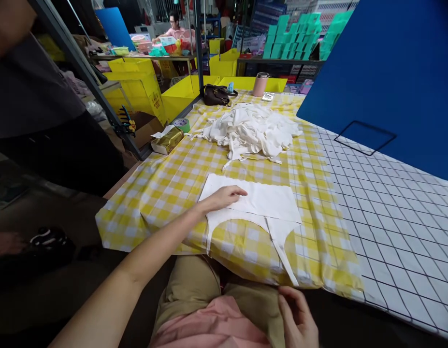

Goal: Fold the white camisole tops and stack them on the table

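Observation:
A white strappy top (262,195) lies flat on the yellow-and-white checked tablecloth (173,193), its straps towards the table's front edge. My left hand (225,197) rests palm down on the top's body, fingers loosely stretched out, gripping nothing. Below the table edge, close to the end of the right strap, is my right hand (298,316). Its fingers are curled, with thumb and forefinger tips close together; whatever they may hold is hidden. Beyond the flat top, a heap of white garments (251,128) lies with loose straps trailing from it.
A gold tissue pack (167,140) and green tape roll (181,125) lie left of the heap. A dark handbag (215,95) and pink tumbler (260,84) stand behind. A blue board (386,82) leans in from the right. A metal post (89,82) and a person (46,106) are left.

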`<state>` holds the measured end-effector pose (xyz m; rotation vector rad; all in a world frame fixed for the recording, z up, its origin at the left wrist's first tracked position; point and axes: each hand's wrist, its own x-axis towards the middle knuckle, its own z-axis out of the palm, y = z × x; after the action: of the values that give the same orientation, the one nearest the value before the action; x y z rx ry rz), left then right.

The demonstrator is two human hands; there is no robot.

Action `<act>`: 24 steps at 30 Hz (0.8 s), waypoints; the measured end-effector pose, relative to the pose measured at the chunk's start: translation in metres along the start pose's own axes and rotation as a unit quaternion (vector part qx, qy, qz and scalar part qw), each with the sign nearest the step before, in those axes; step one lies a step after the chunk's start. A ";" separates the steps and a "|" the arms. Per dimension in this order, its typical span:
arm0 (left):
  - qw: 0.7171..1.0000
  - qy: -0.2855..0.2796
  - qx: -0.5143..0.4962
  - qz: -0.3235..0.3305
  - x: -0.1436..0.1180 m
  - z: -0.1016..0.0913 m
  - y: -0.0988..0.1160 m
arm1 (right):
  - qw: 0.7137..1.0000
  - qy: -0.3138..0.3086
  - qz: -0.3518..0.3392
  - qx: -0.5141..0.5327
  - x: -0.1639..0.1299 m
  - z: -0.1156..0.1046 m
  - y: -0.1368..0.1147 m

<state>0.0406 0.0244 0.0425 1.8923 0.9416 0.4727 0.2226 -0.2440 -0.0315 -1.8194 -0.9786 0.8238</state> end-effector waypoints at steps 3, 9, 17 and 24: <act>0.996 0.078 0.029 -0.020 -0.027 -0.017 -0.014 | 0.979 -0.197 0.046 0.027 -0.001 0.039 -0.004; 0.995 0.028 0.093 -0.012 -0.056 -0.010 -0.029 | 0.946 -0.306 0.048 0.091 0.010 0.140 -0.024; 0.990 -0.068 0.126 0.006 -0.063 -0.014 -0.033 | 0.921 -0.345 -0.157 -0.092 -0.022 0.111 -0.049; 0.988 -0.090 0.124 0.013 -0.062 -0.016 -0.037 | 0.789 -0.347 -0.448 -0.239 -0.019 0.038 -0.090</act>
<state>-0.0241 -0.0050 0.0221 2.1342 0.8886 0.2006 0.1566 -0.2192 0.0389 -1.1065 -2.4583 0.6291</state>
